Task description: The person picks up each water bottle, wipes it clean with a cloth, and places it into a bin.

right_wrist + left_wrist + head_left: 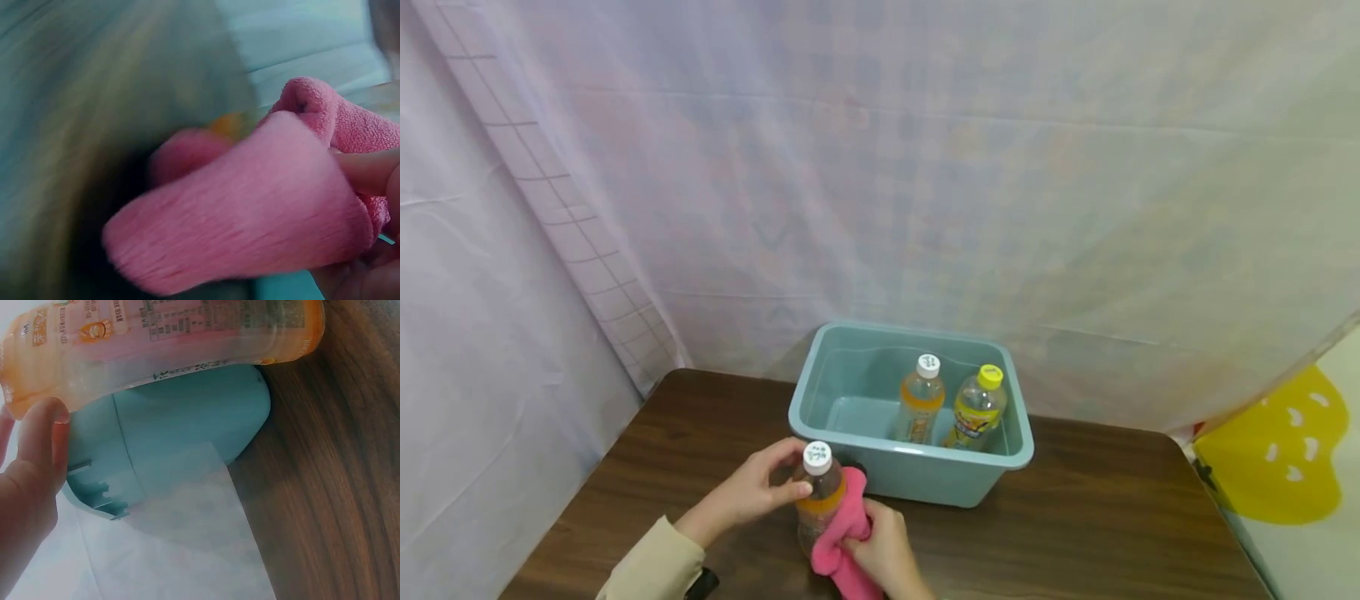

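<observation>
Upright on the table in front of the tub stands a clear plastic bottle (pixel 817 528) with a white cap and an orange-banded label. My left hand (pixel 752 490) grips it near the shoulder, thumb in front and fingers behind. In the left wrist view the same bottle (pixel 187 344) crosses the top, with the left thumb (pixel 40 434) against its end. My right hand (pixel 887 546) holds a pink cloth (pixel 848 525) against the bottle's right side. Folds of the cloth (pixel 244 206) fill the right wrist view and partly hide the right fingers.
Just behind the hands sits a blue-green plastic tub (pixel 910 450). Inside it, on the right, stand a white-capped bottle (pixel 922 400) and a yellow-capped bottle (pixel 977 408). The dark wooden table (pixel 1075 525) ends at a pale curtain (pixel 925 167). A yellow cutout (pixel 1273 454) hangs at right.
</observation>
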`<control>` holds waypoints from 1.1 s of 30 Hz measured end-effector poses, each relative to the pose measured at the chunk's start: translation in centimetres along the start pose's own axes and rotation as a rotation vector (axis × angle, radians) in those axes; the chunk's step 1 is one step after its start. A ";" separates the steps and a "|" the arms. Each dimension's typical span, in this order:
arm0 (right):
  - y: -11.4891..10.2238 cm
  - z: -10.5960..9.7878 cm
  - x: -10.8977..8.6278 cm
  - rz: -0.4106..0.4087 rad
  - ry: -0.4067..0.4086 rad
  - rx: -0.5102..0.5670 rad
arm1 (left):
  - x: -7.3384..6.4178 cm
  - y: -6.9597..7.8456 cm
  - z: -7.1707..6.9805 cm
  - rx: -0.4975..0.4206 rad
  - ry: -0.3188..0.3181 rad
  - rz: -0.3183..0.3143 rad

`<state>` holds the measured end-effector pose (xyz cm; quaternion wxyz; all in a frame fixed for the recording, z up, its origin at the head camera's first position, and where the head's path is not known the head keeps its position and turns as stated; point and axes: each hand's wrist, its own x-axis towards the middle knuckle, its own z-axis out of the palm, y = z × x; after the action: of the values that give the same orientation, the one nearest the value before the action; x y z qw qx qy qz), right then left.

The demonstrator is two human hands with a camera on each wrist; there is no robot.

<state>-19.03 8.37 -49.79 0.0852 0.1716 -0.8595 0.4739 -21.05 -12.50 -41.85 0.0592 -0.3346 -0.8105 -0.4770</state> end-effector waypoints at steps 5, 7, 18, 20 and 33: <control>2.1 0.9 -0.6 0.039 -0.044 -0.047 | 0.1 0.0 0.4 0.009 0.016 0.026; 2.5 1.1 -0.8 0.037 -0.036 -0.046 | 0.0 0.2 0.6 0.021 0.032 0.024; 2.8 0.5 -1.2 0.019 -0.017 0.015 | 0.5 1.8 2.3 0.111 0.185 -0.248; 2.4 0.0 -1.4 0.036 -0.023 0.049 | 0.5 1.8 2.3 0.101 0.182 -0.249; -2.6 -3.4 -1.4 0.006 0.084 0.171 | 0.2 1.2 0.3 0.168 0.130 -0.017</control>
<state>-16.78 10.23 -46.34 0.1048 0.1557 -0.8121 0.5524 -20.39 -11.80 -41.03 0.1356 -0.2899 -0.8448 -0.4287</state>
